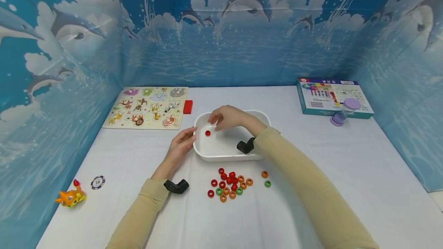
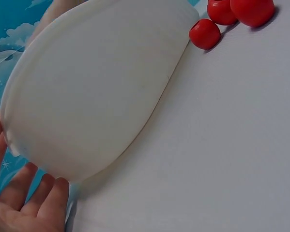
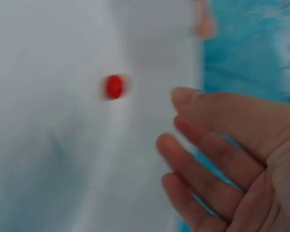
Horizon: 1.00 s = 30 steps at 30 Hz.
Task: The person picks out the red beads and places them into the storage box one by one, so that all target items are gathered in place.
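Note:
A white tray (image 1: 215,157) stands in the middle of the table, with one red bead (image 1: 207,133) lying in it near its left end. My left hand (image 1: 178,147) touches the tray's left end, its fingers fairly straight against the side, as the left wrist view also shows. Over the tray is my right hand (image 1: 228,118), its fingers loosely bent and nothing visible between them. In the right wrist view, the red bead (image 3: 114,87) is blurred and apart from the fingertips. Red beads (image 1: 228,180), orange beads (image 1: 226,190) and green beads (image 1: 239,191) lie loose in front of the tray.
An animal puzzle board (image 1: 147,108) lies at the back left beside a red block (image 1: 188,107). A flat box (image 1: 322,103) and a purple-capped container (image 1: 338,118) are at the back right. A poker chip (image 1: 98,182) and an orange toy (image 1: 70,197) sit at the left.

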Each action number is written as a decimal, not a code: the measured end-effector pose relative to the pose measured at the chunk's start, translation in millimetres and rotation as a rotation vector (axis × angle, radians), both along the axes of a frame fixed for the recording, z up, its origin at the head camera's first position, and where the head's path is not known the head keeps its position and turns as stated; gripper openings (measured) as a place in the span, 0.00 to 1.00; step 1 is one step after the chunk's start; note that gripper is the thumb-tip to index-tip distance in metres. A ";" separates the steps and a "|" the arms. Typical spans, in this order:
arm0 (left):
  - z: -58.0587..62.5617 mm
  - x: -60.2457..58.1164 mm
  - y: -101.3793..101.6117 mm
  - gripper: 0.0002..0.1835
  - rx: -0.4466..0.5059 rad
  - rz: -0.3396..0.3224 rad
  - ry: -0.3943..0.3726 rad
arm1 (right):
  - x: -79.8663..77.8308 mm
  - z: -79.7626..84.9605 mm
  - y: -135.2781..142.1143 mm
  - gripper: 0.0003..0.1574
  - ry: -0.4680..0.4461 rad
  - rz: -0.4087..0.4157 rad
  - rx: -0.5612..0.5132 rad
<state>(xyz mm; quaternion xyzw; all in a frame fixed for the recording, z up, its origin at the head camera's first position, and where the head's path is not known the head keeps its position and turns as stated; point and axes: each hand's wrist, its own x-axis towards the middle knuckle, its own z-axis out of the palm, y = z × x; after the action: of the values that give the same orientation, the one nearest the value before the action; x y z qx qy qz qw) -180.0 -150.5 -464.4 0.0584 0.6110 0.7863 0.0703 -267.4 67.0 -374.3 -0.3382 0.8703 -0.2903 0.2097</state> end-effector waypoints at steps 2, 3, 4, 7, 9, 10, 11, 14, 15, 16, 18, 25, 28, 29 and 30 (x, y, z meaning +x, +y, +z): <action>-0.1 -0.1 0.4 0.22 -0.011 0.002 -0.001 | 13.0 18.6 13.7 0.22 0.033 0.016 -0.057; -0.1 -0.4 0.5 0.22 -0.013 0.004 -0.002 | 21.3 27.1 21.0 0.22 0.045 0.026 -0.095; -0.1 -1.0 0.6 0.22 -0.016 0.005 -0.003 | 30.7 34.0 28.4 0.22 0.054 0.040 -0.139; 0.5 -2.5 0.6 0.22 -0.019 0.005 -0.005 | 63.4 42.8 48.0 0.20 0.055 0.092 -0.270; 0.7 -3.6 0.4 0.22 -0.009 0.008 -0.010 | 85.7 37.2 57.7 0.18 0.035 0.121 -0.334; 0.9 -3.9 0.2 0.22 -0.007 0.006 -0.010 | 96.3 31.4 61.2 0.17 0.018 0.128 -0.354; 0.8 -4.3 0.0 0.22 -0.001 0.005 -0.010 | 108.0 26.1 63.3 0.16 0.004 0.125 -0.369; 0.1 -5.8 -0.3 0.20 0.017 0.001 -0.018 | 134.3 -1.3 67.3 0.15 -0.019 0.101 -0.419; -0.2 -6.3 -0.3 0.20 0.022 -0.001 -0.019 | 141.4 -10.8 67.6 0.15 -0.025 0.084 -0.434; 0.1 -7.3 -0.2 0.20 0.026 -0.003 -0.018 | 146.8 -20.1 67.6 0.16 -0.014 0.064 -0.444; 0.3 -8.9 -0.1 0.19 0.027 -0.007 -0.016 | 153.3 -38.4 67.4 0.17 0.029 0.028 -0.464; -0.6 -9.9 0.4 0.21 0.042 -0.012 -0.024 | 155.7 -74.9 64.0 0.17 0.204 -0.098 -0.444; -1.5 -9.5 0.8 0.21 0.045 -0.008 -0.028 | 155.3 -81.7 62.9 0.17 0.227 -0.123 -0.429; -1.9 -9.4 0.8 0.21 0.044 -0.005 -0.033 | 155.6 -83.1 62.4 0.16 0.228 -0.130 -0.422; -2.2 -9.3 0.7 0.21 0.044 -0.005 -0.037 | 155.9 -84.4 62.2 0.16 0.234 -0.137 -0.411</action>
<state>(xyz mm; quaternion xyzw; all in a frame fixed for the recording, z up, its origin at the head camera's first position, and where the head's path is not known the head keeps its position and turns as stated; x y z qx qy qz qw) -189.3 -149.8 -466.5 0.0469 0.5918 0.8005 0.0824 -111.5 129.2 -458.6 -0.3452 0.8322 -0.4337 0.0140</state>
